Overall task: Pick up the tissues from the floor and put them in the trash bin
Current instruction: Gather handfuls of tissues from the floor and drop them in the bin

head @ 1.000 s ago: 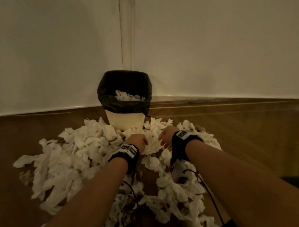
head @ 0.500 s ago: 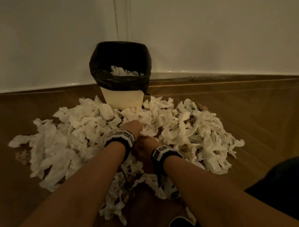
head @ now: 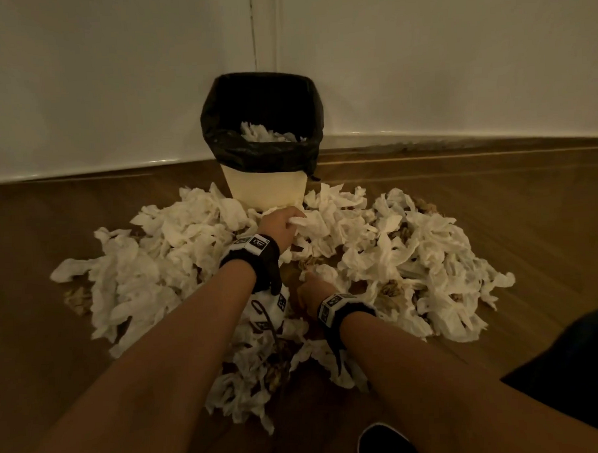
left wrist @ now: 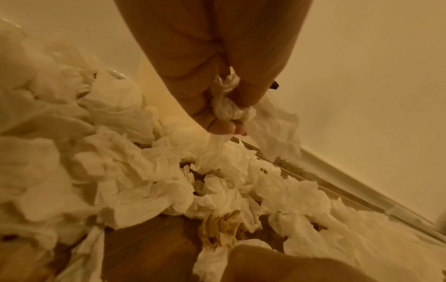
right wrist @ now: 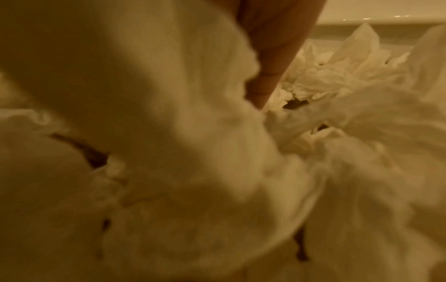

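Left grip (head: 280, 227) is being kept clenched on a wadded tissue (left wrist: 229, 106) just before the trash bin (head: 265, 190), the nearer hand, while right grip (head: 311, 294), closure indeterminable, is being buried among floor tissues (head: 412, 255) farther back.

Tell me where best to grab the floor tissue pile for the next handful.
Probably the raised crumpled folds atop the tissue pile, from above: they stand proud and bunch easily, as in the left hand. The trash bin stands just behind.
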The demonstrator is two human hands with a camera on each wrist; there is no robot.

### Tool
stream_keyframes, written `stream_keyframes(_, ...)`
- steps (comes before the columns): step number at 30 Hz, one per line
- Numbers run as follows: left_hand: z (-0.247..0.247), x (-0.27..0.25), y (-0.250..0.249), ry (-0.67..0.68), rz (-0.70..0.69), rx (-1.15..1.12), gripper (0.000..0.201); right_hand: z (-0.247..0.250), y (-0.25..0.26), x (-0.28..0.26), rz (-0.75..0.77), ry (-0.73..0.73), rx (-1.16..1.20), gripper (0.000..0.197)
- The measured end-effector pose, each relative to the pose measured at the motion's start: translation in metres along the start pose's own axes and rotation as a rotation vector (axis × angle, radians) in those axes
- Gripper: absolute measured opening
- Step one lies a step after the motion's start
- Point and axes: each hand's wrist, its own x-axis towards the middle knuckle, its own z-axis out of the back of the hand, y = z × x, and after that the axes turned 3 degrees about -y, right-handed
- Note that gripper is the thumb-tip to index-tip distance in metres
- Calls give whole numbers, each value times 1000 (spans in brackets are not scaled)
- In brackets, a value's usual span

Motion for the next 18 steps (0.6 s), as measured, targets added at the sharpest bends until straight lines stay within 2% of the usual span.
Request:
stream_keyframes(2,4,-1,0,-9,75,-18,38,9,-3,1,-8,34,41,40)
stream_keyframes(4,8,0,0,-6,166,-52,36,24,-8,2,-68,46,208,37)
stream_keyframes(8,20,0,-1,-36,254,-101,34,49,-22,-1,-178,-117,631,16)
stream_keyframes(11,29,-5,-3,-138,231,-92,26,64,-28,-8,-244,-197,949,16)
stream_keyframes(14,42,-10,-10,-152,197,-97,38,79,-29,-15,-246,-307,1167,18)
stream_keyframes(16,49,-14,-18,-133,184,-243,43,88,-28,-20,-257,-352,1288,16)
stream_keyframes(18,56,-19,-28,-158,173,-410,43,101,-25,-26,-244,-382,1379,25)
